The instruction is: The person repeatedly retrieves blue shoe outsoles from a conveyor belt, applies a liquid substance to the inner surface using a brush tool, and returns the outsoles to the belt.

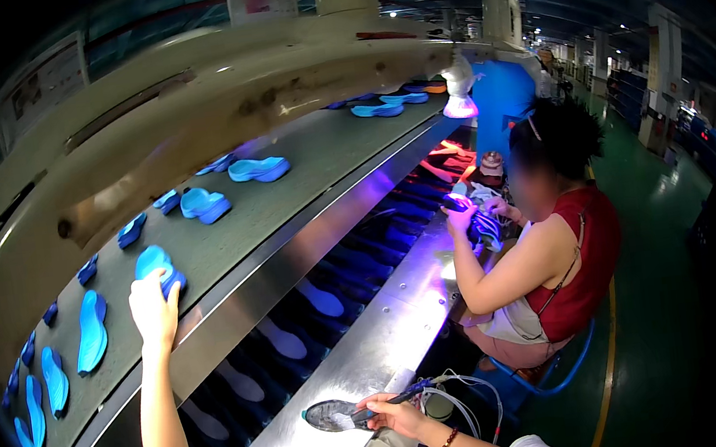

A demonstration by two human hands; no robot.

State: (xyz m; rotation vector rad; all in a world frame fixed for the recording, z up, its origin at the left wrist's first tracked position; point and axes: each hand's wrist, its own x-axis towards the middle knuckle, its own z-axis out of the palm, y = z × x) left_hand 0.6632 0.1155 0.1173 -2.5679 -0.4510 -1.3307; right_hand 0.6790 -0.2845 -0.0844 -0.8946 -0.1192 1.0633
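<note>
My left hand reaches up to the dark conveyor belt. Its fingers are closed round the near end of a bright blue shoe sole. Low in the picture, my right hand grips a slim dark-handled brush, with thin tubes trailing behind it. The brush's tip lies over a dark oval piece with a whitish patch, on the metal ledge near my lap. Whether that piece is a sole or a shallow dish, I cannot tell.
More blue soles lie along the belt. Below it, a lower rack holds several pale sole shapes. A metal ledge runs alongside. To the right a seated co-worker handles a shoe under a lit lamp. A beige machine hood overhangs the belt.
</note>
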